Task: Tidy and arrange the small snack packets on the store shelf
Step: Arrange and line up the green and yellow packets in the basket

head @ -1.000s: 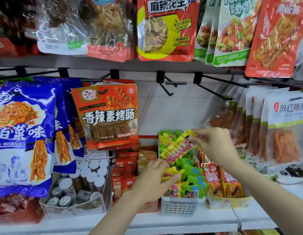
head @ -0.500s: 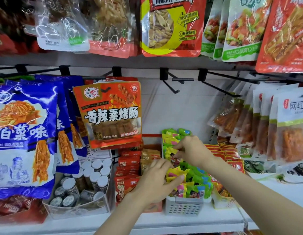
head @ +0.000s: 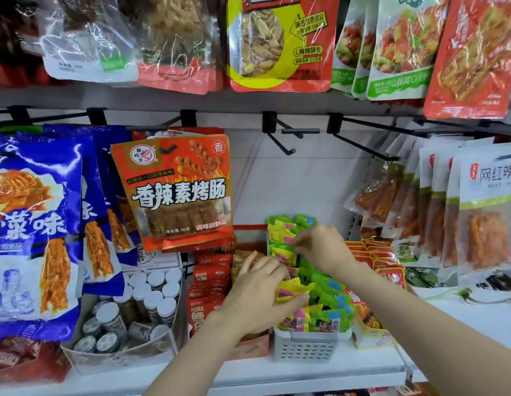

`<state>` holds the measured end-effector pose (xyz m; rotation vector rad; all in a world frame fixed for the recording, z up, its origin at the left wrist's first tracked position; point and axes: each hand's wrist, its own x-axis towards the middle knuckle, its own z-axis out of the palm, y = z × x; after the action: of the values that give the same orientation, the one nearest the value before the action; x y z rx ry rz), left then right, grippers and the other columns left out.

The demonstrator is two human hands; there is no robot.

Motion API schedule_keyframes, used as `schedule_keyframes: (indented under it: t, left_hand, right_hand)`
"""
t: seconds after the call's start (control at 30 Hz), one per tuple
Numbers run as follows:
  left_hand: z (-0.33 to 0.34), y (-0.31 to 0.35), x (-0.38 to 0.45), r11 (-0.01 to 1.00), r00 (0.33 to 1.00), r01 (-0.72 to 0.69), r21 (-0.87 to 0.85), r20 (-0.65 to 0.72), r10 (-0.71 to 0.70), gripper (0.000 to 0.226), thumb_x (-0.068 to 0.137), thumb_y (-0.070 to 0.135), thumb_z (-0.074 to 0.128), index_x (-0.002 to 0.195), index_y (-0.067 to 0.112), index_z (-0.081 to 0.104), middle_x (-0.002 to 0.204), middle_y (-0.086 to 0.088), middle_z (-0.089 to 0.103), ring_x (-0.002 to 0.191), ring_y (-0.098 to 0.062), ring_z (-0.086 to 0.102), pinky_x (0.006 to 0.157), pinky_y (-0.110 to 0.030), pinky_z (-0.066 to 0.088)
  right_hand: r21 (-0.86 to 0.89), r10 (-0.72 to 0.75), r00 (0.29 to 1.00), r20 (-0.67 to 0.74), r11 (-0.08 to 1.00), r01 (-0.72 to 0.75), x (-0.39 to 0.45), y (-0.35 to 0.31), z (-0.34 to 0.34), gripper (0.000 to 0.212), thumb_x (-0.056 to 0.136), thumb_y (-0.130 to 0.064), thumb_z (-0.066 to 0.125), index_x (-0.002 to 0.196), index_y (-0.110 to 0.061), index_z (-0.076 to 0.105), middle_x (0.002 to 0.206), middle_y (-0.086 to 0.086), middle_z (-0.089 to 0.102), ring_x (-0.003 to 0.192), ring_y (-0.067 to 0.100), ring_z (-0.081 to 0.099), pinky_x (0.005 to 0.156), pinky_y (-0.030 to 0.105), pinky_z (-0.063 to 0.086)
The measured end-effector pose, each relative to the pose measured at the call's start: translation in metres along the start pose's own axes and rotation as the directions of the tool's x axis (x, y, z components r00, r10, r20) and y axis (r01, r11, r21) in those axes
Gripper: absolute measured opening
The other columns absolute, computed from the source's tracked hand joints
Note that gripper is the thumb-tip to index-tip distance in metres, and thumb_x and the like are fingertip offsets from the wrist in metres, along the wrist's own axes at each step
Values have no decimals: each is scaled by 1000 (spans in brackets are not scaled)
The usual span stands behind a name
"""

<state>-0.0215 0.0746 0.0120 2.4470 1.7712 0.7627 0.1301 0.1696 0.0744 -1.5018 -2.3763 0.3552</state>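
Small snack packets (head: 298,284), green, yellow and pink, are standing packed in rows inside a white perforated basket (head: 305,345) on the store shelf (head: 277,375). The left hand (head: 260,295) is reaching into the near half of the basket, its grip closing on a yellow packet (head: 291,290) with the thumb underneath. The right hand (head: 324,247) is working at the far rows, fingertips pinching the top edge of a green packet there. Red sachets (head: 208,281) are crowding the basket's left side, and a cardboard box of red packets (head: 377,264) is sitting just beside it on the right. A tray of capped jars (head: 145,298) is sitting further left. An orange hanging pouch (head: 177,190) is dangling above the red sachets.
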Motion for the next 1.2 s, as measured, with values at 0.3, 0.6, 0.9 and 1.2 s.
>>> schedule_keyframes:
  t: [0.3,0.6,0.9,1.2]
  left_hand:
    - [8,-5,-14,972,995,98,-215,52,-89,56,88,76,34,118,34,56,153,20,21,136,1,24,110,-35,16]
    - [-1,7,-15,965,962,202,-168,218,-163,57,96,64,36,144,33,40,152,20,33,142,0,17,114,-41,19]
    - [-49,53,-20,351,882,388,-852,233,-410,52,93,36,62,140,16,49,136,1,60,125,-14,57,111,-34,41]
    - [-80,80,-65,162,794,228,-960,87,-602,19,91,11,66,76,7,55,61,-5,67,69,-19,71,69,-22,57]
  right_hand:
    - [-118,-12,996,-86,993,1,-2,5,25,16,81,-37,75,96,-31,76,122,-1,55,120,23,46,95,38,42]
    - [539,151,971,-183,842,-29,-8,8,-47,16,90,-18,69,81,-20,56,93,13,72,85,29,70,80,45,58]
    - [779,129,969,-211,621,86,-53,-19,-128,10,92,-10,65,86,-17,62,87,18,73,72,27,71,70,43,61]
    - [825,213,965,-153,566,6,-86,-37,-136,7,92,-8,65,97,-6,62,90,27,70,67,29,68,55,30,61]
